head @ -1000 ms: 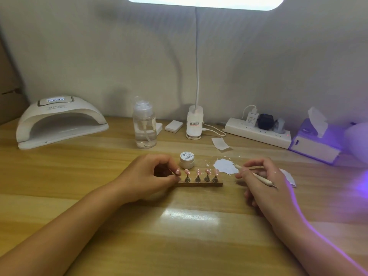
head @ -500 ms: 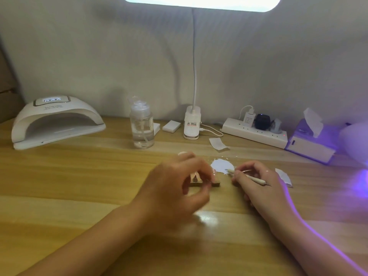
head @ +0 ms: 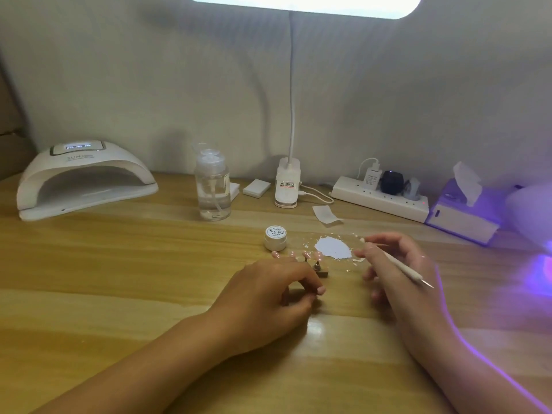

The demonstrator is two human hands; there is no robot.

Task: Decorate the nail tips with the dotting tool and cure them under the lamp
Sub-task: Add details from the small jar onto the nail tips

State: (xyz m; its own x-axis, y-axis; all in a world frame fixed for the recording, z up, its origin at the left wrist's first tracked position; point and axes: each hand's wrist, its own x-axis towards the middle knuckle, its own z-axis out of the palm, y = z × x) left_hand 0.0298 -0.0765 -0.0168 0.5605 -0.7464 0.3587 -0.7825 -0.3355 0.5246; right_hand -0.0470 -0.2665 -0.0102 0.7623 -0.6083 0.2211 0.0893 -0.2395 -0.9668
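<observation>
The right grip [head: 397, 270] is clamped on the dotting tool [head: 400, 264], pinched between thumb and fingertips. The tool lies slantwise over the back of the hand, with its white end toward the middle of the desk [head: 119, 279] and its metal point toward the right.

The left grip [head: 268, 291] has its fingers curled at the near side of the wooden nail tip stand [head: 323, 274] and hides most of it. Whether they clamp the stand cannot be told. Pink nail tips [head: 306, 253] show just above the knuckles, upright on their pegs.

Just behind the stand is a small white jar labelled "Painted" [head: 275, 238]. To the jar's right, a white patch [head: 333, 248] lies between the two hands.

The curing lamp [head: 80, 180] sits well apart at the back left, its mouth toward the person. Along the back of the desk are a clear pump bottle [head: 212, 189], the desk lamp's base [head: 286, 186], a power strip [head: 379, 198] and a tissue box [head: 460, 216].
</observation>
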